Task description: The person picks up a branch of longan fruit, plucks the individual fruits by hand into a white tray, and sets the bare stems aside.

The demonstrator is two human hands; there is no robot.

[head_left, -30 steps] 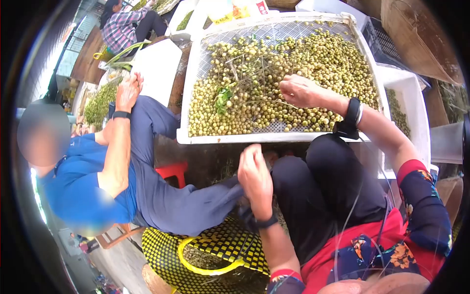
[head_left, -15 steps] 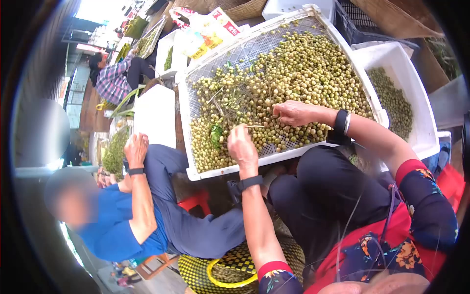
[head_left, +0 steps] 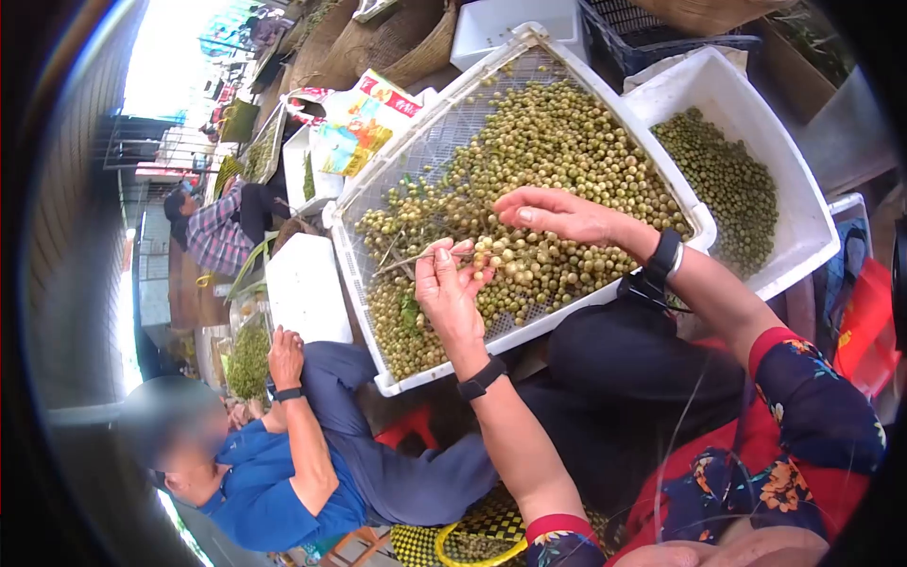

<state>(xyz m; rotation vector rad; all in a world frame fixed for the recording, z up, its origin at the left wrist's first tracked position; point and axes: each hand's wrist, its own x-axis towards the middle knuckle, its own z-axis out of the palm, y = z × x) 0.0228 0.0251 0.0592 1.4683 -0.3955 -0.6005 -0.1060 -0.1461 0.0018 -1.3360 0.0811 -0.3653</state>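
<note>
Head view gave me a crowded market alley rather than a tabletop. A white perforated tray point(head_left: 354, 288) heaped with small green-yellow fruits point(head_left: 557, 142) sat before the knees, and a white tub point(head_left: 803, 213) of loose fruit stood just beside it on the right. I saw the left hand point(head_left: 449, 288) raised over the tray's near half, fingers pinched on a fruit sprig point(head_left: 496, 253). The right hand point(head_left: 557, 215) hovered next to it, fingers loosely spread. A person in blue point(head_left: 274, 482) sat at left, near a white box point(head_left: 307, 288).

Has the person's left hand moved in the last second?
Yes. The left hand went from below the near rim of the white tray up over the fruit, pinching a stem.
</note>
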